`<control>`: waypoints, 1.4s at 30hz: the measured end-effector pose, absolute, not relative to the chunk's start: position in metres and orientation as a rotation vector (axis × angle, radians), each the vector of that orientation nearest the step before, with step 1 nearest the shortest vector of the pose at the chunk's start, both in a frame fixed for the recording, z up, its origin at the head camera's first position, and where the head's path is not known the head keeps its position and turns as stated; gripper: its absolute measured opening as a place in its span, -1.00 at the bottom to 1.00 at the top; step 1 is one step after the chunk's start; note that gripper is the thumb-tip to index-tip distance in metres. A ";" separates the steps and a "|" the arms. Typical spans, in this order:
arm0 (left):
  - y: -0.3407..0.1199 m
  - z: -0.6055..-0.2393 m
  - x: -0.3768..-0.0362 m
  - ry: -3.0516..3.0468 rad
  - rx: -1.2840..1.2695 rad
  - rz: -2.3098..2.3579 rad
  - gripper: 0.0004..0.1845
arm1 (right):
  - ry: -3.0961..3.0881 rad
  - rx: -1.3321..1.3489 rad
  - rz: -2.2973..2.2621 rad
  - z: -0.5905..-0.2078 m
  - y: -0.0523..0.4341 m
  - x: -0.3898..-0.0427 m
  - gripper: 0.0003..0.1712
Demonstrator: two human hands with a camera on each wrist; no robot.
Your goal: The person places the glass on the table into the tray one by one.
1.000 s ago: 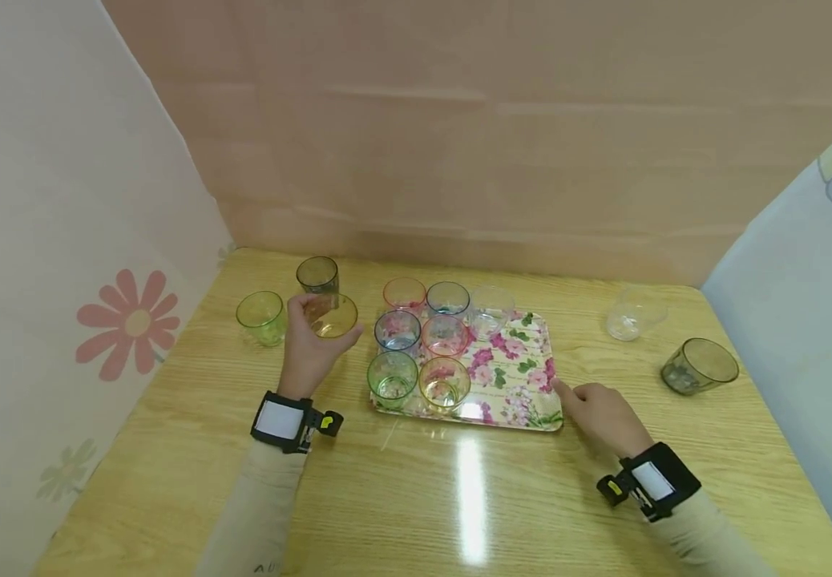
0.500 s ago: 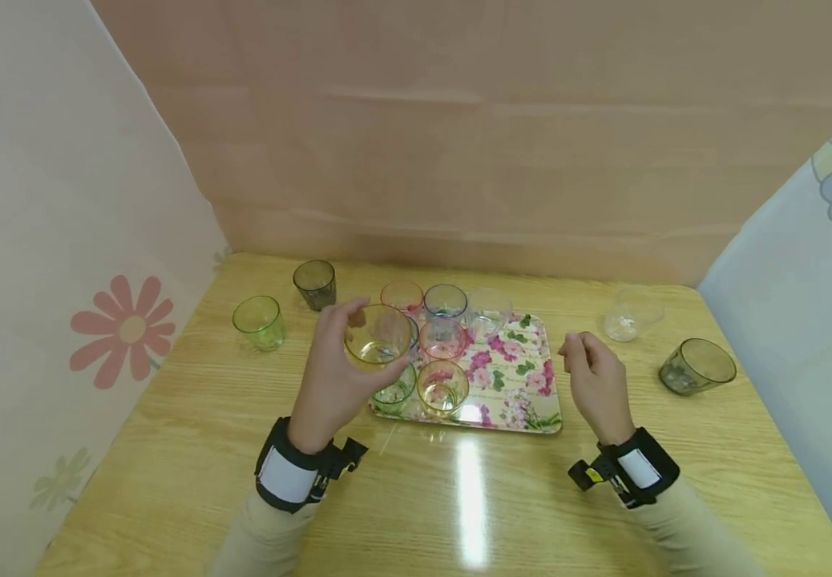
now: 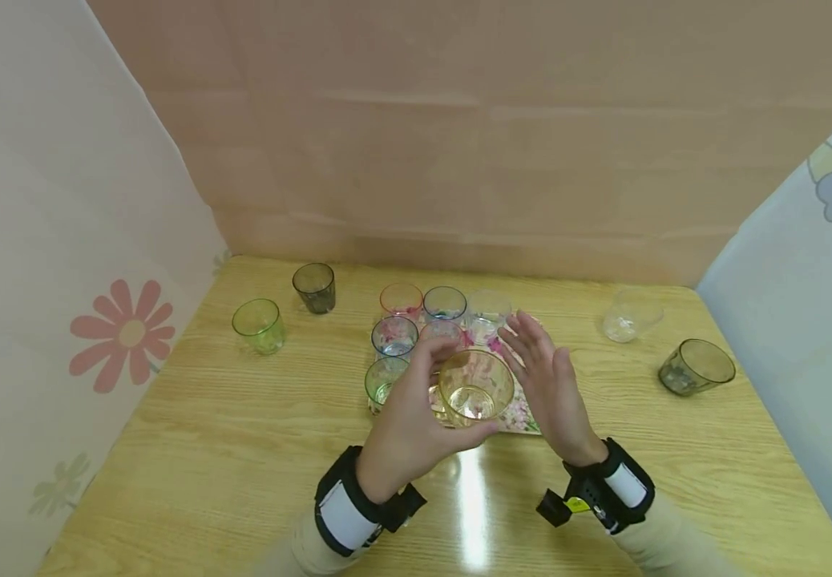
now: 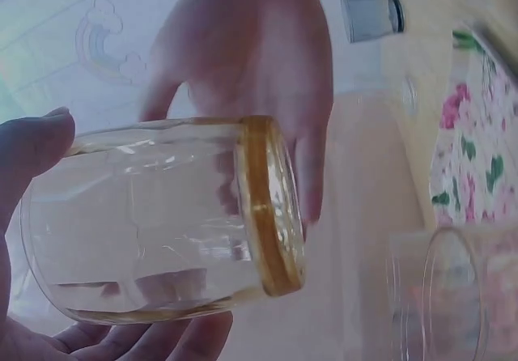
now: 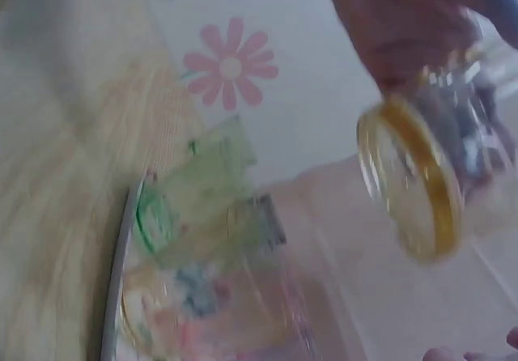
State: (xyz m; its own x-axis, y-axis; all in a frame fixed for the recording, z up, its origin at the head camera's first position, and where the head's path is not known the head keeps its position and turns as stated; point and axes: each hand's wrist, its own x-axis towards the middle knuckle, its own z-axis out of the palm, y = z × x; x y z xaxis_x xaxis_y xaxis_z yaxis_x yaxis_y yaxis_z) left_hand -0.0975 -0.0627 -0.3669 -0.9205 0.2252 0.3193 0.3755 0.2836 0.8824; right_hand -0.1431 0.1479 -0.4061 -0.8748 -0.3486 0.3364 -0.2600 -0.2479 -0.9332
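Note:
A yellow-tinted glass (image 3: pixel 475 389) is held up above the floral tray (image 3: pixel 522 415) by my left hand (image 3: pixel 412 429), thumb on the near side and fingers on the far side. Close by on its right, my right hand (image 3: pixel 549 389) has its fingers extended, palm facing the glass. In the left wrist view, the glass (image 4: pixel 154 215) lies between thumb and fingers, with the right hand (image 4: pixel 251 53) behind it. The right wrist view shows the thick amber base of the glass (image 5: pixel 409 179). Another yellow glass on the tray is mostly hidden behind the held one.
Red (image 3: pixel 401 300), blue (image 3: pixel 446 304), clear (image 3: pixel 488 312) and green (image 3: pixel 384 381) glasses stand in rows on the tray. Off it are a green glass (image 3: pixel 260 327) and a grey glass (image 3: pixel 315 288) at left, a clear glass (image 3: pixel 625 316) and another grey glass (image 3: pixel 696 369) at right.
My left hand has lifted the yellow glass from the table's left side and carried it right, over the tray. My right hand has left the tray's right edge, moved toward the glass and opened.

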 end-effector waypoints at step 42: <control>-0.075 -0.385 -0.117 -2.219 -0.749 -1.879 -0.39 | 1.703 -1.042 -2.275 -0.422 0.158 -0.129 -0.17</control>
State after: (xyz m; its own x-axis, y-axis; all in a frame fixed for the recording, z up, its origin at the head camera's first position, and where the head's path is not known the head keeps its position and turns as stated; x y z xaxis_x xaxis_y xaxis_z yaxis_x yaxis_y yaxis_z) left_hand -0.1166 -0.0754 -0.3846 -0.8664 0.2803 0.4133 0.4538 0.0965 0.8859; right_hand -0.1286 0.1576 -0.4216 -0.7571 -0.4724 0.4514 -0.3000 -0.3624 -0.8824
